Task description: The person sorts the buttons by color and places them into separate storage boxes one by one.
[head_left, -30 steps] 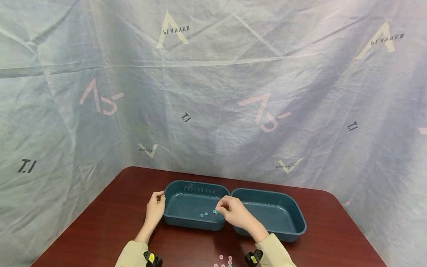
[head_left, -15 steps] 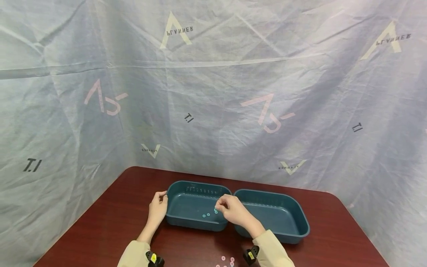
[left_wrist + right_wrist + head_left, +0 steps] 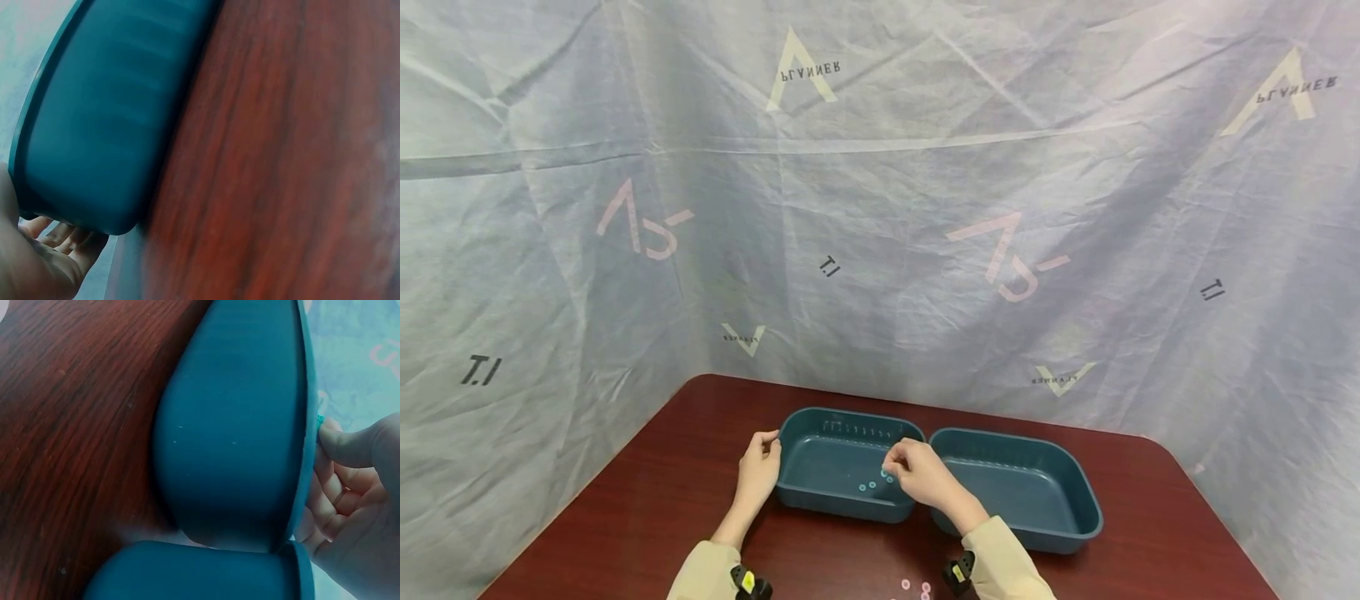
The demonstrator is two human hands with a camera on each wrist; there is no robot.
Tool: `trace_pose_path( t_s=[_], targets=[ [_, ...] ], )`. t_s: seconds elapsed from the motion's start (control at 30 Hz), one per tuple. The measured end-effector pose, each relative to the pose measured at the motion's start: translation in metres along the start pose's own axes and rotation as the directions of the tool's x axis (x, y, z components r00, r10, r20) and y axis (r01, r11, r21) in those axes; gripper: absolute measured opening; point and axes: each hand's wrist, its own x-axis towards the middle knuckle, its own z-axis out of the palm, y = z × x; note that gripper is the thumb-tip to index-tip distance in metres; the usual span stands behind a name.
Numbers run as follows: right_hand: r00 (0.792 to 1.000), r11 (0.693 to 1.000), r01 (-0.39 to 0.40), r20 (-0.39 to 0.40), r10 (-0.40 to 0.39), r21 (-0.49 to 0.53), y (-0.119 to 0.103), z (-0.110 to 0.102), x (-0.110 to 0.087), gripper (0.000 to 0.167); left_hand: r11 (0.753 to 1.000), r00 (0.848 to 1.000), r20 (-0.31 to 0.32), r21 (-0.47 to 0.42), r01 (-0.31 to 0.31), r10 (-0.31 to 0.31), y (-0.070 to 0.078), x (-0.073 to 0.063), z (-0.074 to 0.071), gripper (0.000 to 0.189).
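Right hand (image 3: 919, 477) hovers over the left bin (image 3: 820, 500), near its right end; grip pressed together, thumb and forefinger pinching a small teal ring (image 3: 320, 419); the right wrist view shows a teal sliver at the fingertips just past the bin rim, though it's tiny, so "ring" is a best read; directly below and slightly left of that grip, a few teal rings (image 3: 868, 486) lie on the bin floor.

Left hand (image 3: 758, 468) sits at the left bin's left end wall; fingers curled over the rim corner, gripping it; the left wrist view shows the fingers (image 3: 59, 236) tucked under the bin's corner.

Key relation: the pinched ring is straight above the bin floor, with the loose rings just beside the grip on its left; bin's long axis runs left-right, from one hand to the other; right hand is the nearer to the rings.

Right bin (image 3: 1075, 508) touches the left bin, right of the grip; pink rings (image 3: 916, 588) lie on the table (image 3: 647, 517) near the right wrist, toward the person.
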Motion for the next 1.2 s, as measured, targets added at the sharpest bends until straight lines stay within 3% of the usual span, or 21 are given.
trace_pose_path(
  t_s=[1.2],
  targets=[
    [1.0, 1.0, 0.0, 0.007, 0.0, -0.001, 0.008, 0.0053, 0.0046, 0.01, 1.0, 1.0, -0.013, 0.0, -0.001, 0.001, -0.0008, 0.0009, 0.0001, 0.028]
  ],
)
